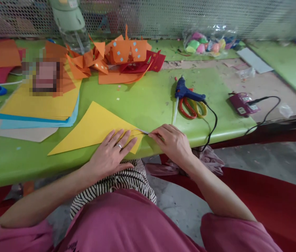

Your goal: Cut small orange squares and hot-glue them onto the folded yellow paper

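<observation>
A sheet of yellow paper [92, 127] lies at the front edge of the green table, pointed at its left end. My left hand [111, 148], with a ring on one finger, rests flat on the paper's lower right part, fingers spread. In a pinch, my right hand [170, 141] grips a thin silver-tipped tool [143, 131], most of it hidden by the fingers. Its tip touches the paper's right part, where thin lines or slits show. Just beyond my right hand lie a blue glue gun [187, 92] and scissors [188, 109] with red and yellow handles.
At left is a stack of coloured paper [37, 106]; a blurred object lies on it. Orange paper pieces [128, 52] and a water bottle [73, 29] stand behind. A purple power box [245, 104] with a black cord sits right, a plastic bag [211, 42] farther back.
</observation>
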The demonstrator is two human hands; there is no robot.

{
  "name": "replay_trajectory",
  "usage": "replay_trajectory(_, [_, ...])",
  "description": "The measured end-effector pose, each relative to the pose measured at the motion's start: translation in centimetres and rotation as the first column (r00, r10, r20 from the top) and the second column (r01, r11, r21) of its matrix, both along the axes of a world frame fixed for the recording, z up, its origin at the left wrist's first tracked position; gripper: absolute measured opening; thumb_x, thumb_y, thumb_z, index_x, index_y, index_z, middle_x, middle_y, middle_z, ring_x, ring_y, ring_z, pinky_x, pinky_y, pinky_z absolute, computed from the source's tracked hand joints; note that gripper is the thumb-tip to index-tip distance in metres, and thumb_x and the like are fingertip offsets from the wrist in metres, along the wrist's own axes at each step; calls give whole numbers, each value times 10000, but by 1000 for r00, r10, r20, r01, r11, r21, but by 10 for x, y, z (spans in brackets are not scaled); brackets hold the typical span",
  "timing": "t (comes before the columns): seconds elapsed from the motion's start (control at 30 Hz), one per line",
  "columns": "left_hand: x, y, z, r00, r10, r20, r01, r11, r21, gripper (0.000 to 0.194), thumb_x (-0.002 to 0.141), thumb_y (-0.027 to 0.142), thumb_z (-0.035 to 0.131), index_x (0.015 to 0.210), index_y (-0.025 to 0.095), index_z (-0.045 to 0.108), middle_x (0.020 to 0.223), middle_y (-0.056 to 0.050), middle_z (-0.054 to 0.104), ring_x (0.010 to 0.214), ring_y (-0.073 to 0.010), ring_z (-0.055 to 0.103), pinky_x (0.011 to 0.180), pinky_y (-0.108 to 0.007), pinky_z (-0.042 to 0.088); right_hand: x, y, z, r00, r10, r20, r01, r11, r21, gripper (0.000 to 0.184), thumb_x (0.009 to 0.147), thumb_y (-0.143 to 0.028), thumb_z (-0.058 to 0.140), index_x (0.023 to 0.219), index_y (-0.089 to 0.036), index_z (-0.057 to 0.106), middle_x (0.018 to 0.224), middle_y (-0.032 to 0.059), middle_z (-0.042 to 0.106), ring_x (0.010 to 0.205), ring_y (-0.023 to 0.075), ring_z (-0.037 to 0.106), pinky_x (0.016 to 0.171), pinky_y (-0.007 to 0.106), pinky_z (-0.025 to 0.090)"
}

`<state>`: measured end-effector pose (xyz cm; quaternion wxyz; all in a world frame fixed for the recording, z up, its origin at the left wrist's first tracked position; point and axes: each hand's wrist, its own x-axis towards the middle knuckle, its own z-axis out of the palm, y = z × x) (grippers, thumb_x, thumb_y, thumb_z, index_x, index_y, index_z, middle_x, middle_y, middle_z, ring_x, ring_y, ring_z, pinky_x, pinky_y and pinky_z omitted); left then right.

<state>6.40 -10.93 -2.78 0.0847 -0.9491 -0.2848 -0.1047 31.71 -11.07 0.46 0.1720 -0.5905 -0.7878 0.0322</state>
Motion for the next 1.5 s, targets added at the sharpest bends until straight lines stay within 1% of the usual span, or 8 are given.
replay_trajectory(0.13, [1,0,0,1000,2,8,-2,1000,-5,871,913,726,376,1525,106,381,1556,-206,421,1408,-378,440,1181,-524,300,-8,4,0,998,-51,-39,48,996,-81,171,932,-295,609,837,-188,703,798,60,688,752,182,614,669,292,437])
replay_trajectory(0.27, [-1,3,2,998,11,62,-6,996,-84,931,897,776,298,1515,84,386,1542,-176,456,1414,-321,441,1195,-466,299,-9,10,4,991,-114,-65,103,984,-147,119,886,-285,663,817,-194,695,799,43,691,723,167,610,657,284,422])
replay_trajectory(0.37, [-6,8,4,992,95,79,-83,987,-141,989,873,812,270,1498,57,401,1550,-191,440,1436,-322,406,1202,-466,288,-7,11,9,991,-112,-69,98,979,-182,122,876,-293,674,803,-197,691,787,35,688,709,162,605,640,278,407])
replay_trajectory(0.5, [-13,10,6,985,170,26,-165,975,-147,994,829,837,344,1512,117,407,1562,-218,405,1448,-407,359,1194,-564,249,-6,11,11,995,-72,-63,62,988,-143,143,892,-309,660,799,-203,684,789,38,683,727,170,607,647,281,411])
replay_trajectory(0.6, [-14,9,7,986,167,-22,-169,970,-176,985,793,841,423,1534,193,385,1572,-219,384,1438,-428,367,1187,-584,244,-8,12,7,998,-28,-62,23,995,-93,163,916,-315,630,806,-205,677,795,52,682,749,183,613,665,290,431])
replay_trajectory(0.77, [-12,8,7,981,189,-41,-193,956,-220,965,779,833,477,1550,266,354,1595,-205,349,1453,-461,316,1163,-674,188,-6,16,3,998,-8,-59,2,995,-98,209,944,-355,588,821,-207,667,789,55,683,719,182,614,638,293,432])
replay_trajectory(1.17, [-12,8,7,983,178,-38,-182,962,-203,970,770,827,504,1547,263,364,1588,-217,356,1441,-453,343,1157,-673,195,-2,22,5,999,-18,-41,11,988,-151,180,918,-347,636,812,-202,657,769,38,674,666,162,591,602,277,410])
replay_trajectory(1.5, [-11,8,8,982,182,-45,-187,962,-196,969,771,821,515,1548,259,369,1581,-228,361,1435,-458,347,1146,-676,218,7,31,6,995,-36,-96,17,982,-190,178,884,-353,669,790,-202,670,766,31,681,644,149,589,590,269,416])
